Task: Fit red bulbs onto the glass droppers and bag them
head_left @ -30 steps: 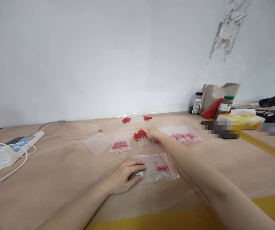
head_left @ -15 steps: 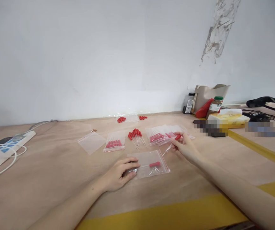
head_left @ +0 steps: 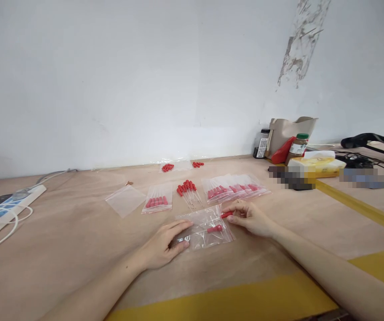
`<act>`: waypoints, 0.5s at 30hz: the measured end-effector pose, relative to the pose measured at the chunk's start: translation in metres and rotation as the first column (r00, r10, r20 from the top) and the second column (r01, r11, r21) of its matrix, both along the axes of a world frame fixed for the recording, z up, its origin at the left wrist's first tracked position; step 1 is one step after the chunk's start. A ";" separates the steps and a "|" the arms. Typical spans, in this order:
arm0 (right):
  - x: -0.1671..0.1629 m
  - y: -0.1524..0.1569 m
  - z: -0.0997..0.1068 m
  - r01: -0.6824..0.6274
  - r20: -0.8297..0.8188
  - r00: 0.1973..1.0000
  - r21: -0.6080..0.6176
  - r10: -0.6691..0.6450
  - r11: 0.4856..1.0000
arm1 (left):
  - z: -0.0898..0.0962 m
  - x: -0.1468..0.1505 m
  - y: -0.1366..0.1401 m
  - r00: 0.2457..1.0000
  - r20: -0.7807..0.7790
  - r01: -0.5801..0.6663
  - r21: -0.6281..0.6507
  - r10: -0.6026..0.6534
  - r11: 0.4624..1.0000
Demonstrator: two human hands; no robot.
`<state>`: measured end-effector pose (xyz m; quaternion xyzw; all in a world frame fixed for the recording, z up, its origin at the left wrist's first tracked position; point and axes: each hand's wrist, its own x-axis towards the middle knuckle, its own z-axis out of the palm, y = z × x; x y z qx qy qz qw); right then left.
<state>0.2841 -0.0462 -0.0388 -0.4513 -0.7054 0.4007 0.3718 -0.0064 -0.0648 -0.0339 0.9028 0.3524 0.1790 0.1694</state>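
A clear zip bag (head_left: 200,243) lies flat between my hands, with one red-bulbed dropper (head_left: 214,228) inside it. My left hand (head_left: 165,243) rests on the bag's left end, fingers and thumb apart. At the bag's right-hand mouth, my right hand (head_left: 247,218) pinches a second dropper (head_left: 226,215) by its red bulb. That dropper's thin clear tube points left into the bag. Behind the bag, several loose droppers (head_left: 187,187) lie fanned out. Filled bags of droppers (head_left: 158,202) flank them on the left, and more overlapping filled bags (head_left: 233,191) on the right.
An unfilled zip bag (head_left: 125,199) lies at the left. Small red bulbs (head_left: 167,167) sit by the wall. A power strip (head_left: 27,200) with white cables is far left. Bottles, a beige bag (head_left: 288,133), a tissue pack (head_left: 317,166) and black cables are at the right.
My right hand has moved left and toward me, bringing the held dropper to the bag's mouth with its tube inside. My left hand has stayed on the bag.
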 end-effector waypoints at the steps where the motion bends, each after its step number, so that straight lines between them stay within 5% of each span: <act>1: 0.000 0.000 0.000 -0.005 0.029 1.000 0.045 0.003 0.999 | 0.000 0.000 0.000 1.000 -0.001 0.001 0.001 -0.001 1.000; 11: -0.018 0.003 -0.010 0.035 -0.015 0.999 -0.002 -0.035 0.999 | 0.002 0.002 -0.001 1.000 0.011 0.003 0.026 -0.003 1.000; 15: -0.018 -0.002 -0.007 -0.109 -0.017 0.994 -0.100 0.108 0.989 | 0.002 0.002 0.000 1.000 0.004 0.013 0.026 -0.013 1.000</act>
